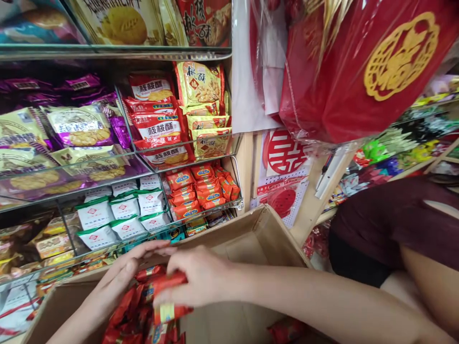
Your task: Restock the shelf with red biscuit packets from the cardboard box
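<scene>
An open cardboard box (229,255) sits below the shelves, with a pile of red snack packets (125,315) at its left side. My right hand (201,277) reaches in from the right, its fingers closed around a red snack packet (172,306) at the top of the pile. It is slightly smeared by motion. My left hand (125,270) lies along the pile's left and far side, fingers stretched out, with the fingertips partly behind my right hand. One more red packet (287,329) lies apart on the right of the box.
A shelf compartment beyond the box holds similar red packets (201,188). White-and-green packets (124,212) and walnut cookie bags (161,126) fill neighbouring compartments behind clear shelf edges. Red wrapped decorations (344,71) hang at upper right. A person in a dark shirt (394,224) is at right.
</scene>
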Demonstrator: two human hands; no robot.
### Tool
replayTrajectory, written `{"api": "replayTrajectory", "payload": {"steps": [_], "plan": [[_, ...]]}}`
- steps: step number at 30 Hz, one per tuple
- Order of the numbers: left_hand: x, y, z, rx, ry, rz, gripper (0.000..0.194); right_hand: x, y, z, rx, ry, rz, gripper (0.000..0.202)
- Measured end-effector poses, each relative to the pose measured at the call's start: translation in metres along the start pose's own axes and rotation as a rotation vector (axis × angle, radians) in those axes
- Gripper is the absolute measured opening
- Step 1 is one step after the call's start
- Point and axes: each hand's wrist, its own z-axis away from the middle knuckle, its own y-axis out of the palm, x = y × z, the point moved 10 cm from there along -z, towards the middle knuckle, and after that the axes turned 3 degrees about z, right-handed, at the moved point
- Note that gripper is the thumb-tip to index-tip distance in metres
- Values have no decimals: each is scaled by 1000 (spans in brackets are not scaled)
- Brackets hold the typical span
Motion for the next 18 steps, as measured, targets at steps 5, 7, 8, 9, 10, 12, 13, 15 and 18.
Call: {"api": "replayTrajectory", "payload": {"steps": [5, 7, 8, 9, 10, 12, 13, 15, 18], "plan": [[-15, 32, -16, 29, -75, -117, 45, -51, -47, 12, -326, 179, -700, 28], [-18, 46, -24, 91, -105, -71, 40, -65, -40, 12, -300, 228, -823, 29], [-20, 48, -28, 108, -115, -52, 37, -70, -38, 12, -289, 249, -852, 30], [-20, 49, -30, 124, -123, -30, 34, -75, -35, 12, -279, 270, -875, 31], [-20, 48, -32, 131, -130, -12, 32, -79, -33, 12, -271, 287, -894, 32], [-18, 43, -32, 141, -138, 13, 32, -84, -29, 13, -263, 307, -920, 33], [-17, 41, -32, 139, -141, 18, 33, -86, -28, 13, -268, 309, -927, 33], [-15, 36, -29, 114, -130, 15, 34, -87, -33, 14, -325, 285, -911, 31], [-12, 34, -22, 82, -109, -11, 41, -80, -42, 15, -415, 191, -894, 27]]}}
